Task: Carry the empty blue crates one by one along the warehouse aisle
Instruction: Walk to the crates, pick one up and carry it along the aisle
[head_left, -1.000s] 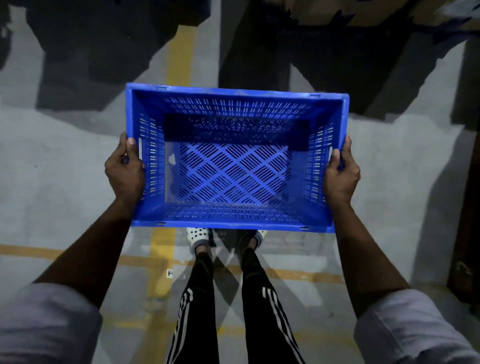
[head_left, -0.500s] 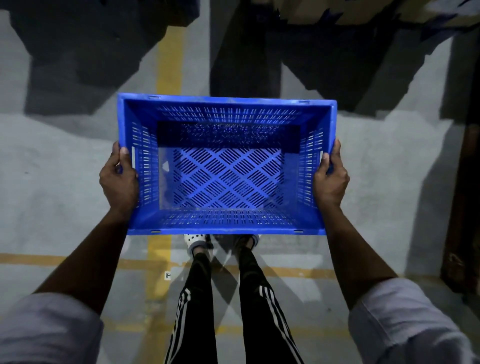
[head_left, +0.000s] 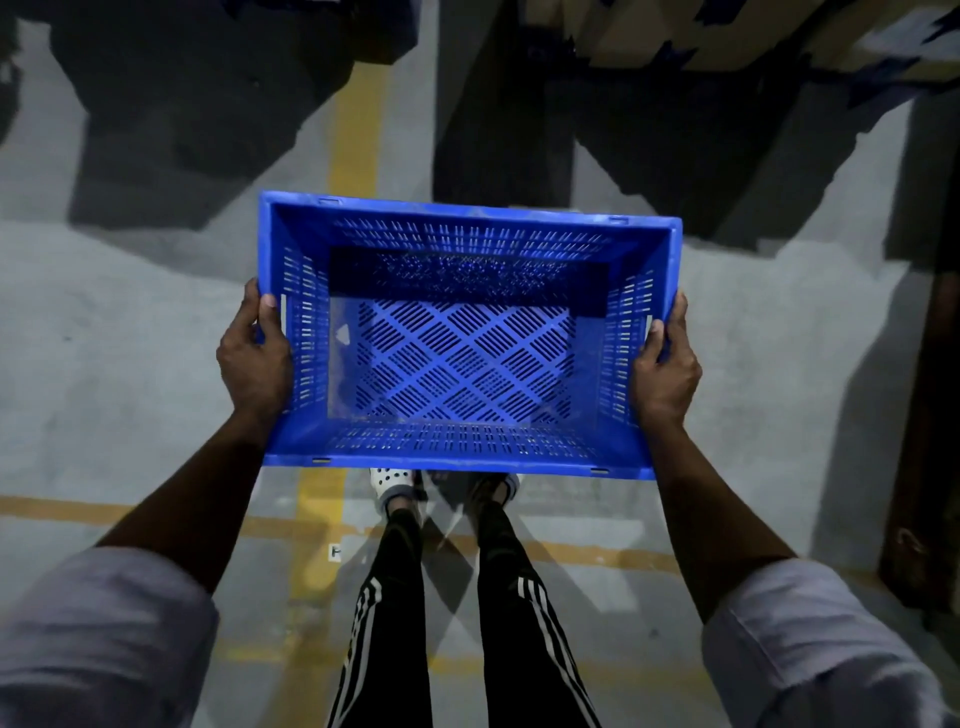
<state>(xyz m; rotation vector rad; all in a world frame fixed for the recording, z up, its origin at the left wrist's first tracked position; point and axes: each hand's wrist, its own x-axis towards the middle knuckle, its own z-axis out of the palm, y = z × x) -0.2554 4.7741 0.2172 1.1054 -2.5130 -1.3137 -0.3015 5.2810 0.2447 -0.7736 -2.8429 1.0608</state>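
- Sleeves of pale grey fill both lower corners, the left sleeve and the right sleeve, each with a bare forearm reaching forward.
- Between them, 2 legs in black trousers with white side stripes stand on the grey floor. A white perforated shoe shows just below the crate's near edge.
- A yellow line runs forward along the floor left of the legs, and a fainter one crosses it near the feet.
- The left hand grips the left short wall of the blue crate. The thumb is hooked over the rim, and the other fingers are curled round the outside, mostly hidden.
- The right hand grips the right short wall the same way, thumb on the rim.
- The crate hangs between the 2 hands in front of the body, off the floor, roughly level and open side up. Its slotted, diamond-patterned bottom is bare.
- Beyond it, broad dark shadows lie across the floor.
- Pale brown shapes at the top right are too blurred to name.
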